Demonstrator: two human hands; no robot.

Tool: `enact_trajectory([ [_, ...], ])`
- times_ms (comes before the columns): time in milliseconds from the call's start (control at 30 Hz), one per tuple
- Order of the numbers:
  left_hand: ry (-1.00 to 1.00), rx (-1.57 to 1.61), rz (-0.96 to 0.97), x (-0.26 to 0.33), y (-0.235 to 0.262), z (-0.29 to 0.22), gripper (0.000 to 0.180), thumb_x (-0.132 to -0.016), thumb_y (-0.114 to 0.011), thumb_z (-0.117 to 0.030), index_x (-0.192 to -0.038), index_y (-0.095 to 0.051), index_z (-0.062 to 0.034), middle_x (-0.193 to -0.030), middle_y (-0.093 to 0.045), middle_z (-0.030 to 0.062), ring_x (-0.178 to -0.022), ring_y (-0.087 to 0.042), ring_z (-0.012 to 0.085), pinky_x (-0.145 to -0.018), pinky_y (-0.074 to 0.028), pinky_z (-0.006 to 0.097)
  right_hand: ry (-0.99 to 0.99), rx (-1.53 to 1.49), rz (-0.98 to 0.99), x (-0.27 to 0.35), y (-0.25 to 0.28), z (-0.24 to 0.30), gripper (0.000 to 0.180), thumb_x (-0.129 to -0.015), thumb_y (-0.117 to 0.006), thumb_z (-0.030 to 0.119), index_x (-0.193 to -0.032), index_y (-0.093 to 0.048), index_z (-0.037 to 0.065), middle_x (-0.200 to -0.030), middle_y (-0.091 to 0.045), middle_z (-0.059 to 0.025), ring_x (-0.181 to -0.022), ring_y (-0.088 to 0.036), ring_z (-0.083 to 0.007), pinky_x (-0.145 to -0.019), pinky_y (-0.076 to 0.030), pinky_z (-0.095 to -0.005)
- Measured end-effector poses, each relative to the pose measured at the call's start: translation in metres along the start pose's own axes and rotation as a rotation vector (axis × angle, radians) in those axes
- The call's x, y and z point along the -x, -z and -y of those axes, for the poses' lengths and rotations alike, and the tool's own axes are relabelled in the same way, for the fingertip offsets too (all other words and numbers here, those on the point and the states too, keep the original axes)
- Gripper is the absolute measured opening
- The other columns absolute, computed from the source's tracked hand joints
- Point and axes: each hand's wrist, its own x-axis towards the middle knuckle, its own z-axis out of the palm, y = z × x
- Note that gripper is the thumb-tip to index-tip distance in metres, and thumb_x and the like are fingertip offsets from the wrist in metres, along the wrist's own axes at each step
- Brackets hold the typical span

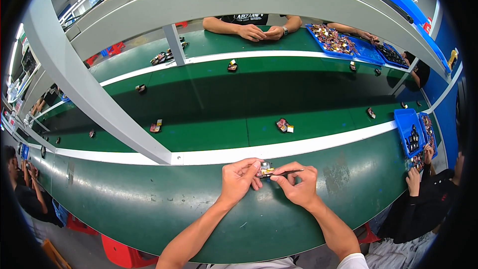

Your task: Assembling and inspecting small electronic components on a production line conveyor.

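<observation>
Above the green worktable, my left hand grips a small electronic assembly between thumb and fingers. The assembly has a dark casing with yellow, pale and reddish parts inside; the fingers cover some of it. My right hand pinches a thin dark stick-like tool, whose exact kind I cannot make out. Its left end lies at the assembly's right side, by the yellow part. The right thumb and fingertips are close against the assembly too.
Beyond a white rail, a green conveyor belt carries several similar assemblies. A grey slanted post rises at left. Blue trays of parts stand at right, near a co-worker's hands. Another person's hands rest across the belt.
</observation>
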Motion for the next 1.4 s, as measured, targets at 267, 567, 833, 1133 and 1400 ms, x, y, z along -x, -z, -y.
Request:
enact_trajectory([
  [267,0.045,0.039,0.049,-0.005,0.004,-0.004,0.024,-0.100,-0.062,-0.009,-0.115,-0.068,0.0089,-0.081,-0.071,0.0134,-0.058,-0.068,0.0177,-0.048,-0.054,0.026,0.098,0.027,-0.013,0.001,-0.002,0.000,0.015,-0.074,-0.081,-0.002,-0.082,-0.074,0.008,-0.074,-0.075,-0.0019,-0.040,-0.042,-0.0083,-0.042,-0.032,-0.0249],
  [567,0.027,-0.091,0.005,0.000,-0.006,-0.009,0.024,-0.096,-0.067,-0.004,-0.118,-0.067,0.0079,-0.074,-0.070,0.0097,-0.059,-0.066,0.0131,-0.051,-0.053,0.026,0.254,0.094,-0.030,0.001,-0.006,-0.003,0.016,-0.073,-0.079,-0.005,-0.079,-0.072,0.008,-0.081,-0.078,-0.0039,-0.040,-0.047,-0.0073,-0.043,-0.035,-0.0240],
  [833,0.011,-0.156,-0.060,-0.005,-0.006,0.002,0.020,-0.096,-0.066,-0.002,-0.113,-0.067,0.0089,-0.074,-0.070,0.0109,-0.055,-0.066,0.0142,-0.050,-0.054,0.027,0.274,0.144,-0.025,0.002,-0.008,-0.004,0.014,-0.074,-0.080,-0.003,-0.081,-0.073,0.006,-0.085,-0.078,-0.0050,-0.040,-0.046,-0.0070,-0.044,-0.035,-0.0234],
  [1133,-0.071,-0.453,-0.435,-0.090,0.043,-0.036,0.024,-0.094,-0.065,-0.005,-0.112,-0.065,0.0116,-0.088,-0.068,0.0151,-0.063,-0.070,0.0223,-0.053,-0.058,0.032,0.084,0.069,-0.236,0.001,0.002,-0.020,0.013,-0.079,-0.079,-0.004,-0.089,-0.074,0.001,-0.094,-0.079,-0.0064,-0.044,-0.044,-0.0024,-0.044,-0.036,-0.0195],
  [1400,-0.553,-1.313,-0.459,-0.127,0.020,-0.044,0.013,-0.087,-0.071,-0.014,-0.092,-0.074,-0.0014,-0.098,-0.068,0.0176,-0.082,-0.070,0.0381,-0.074,-0.055,0.049,0.099,0.089,-0.195,0.002,-0.002,-0.020,0.017,-0.076,-0.082,-0.001,-0.090,-0.075,0.005,-0.076,-0.071,-0.0025,-0.041,-0.039,-0.0060,-0.043,-0.032,-0.0233],
])
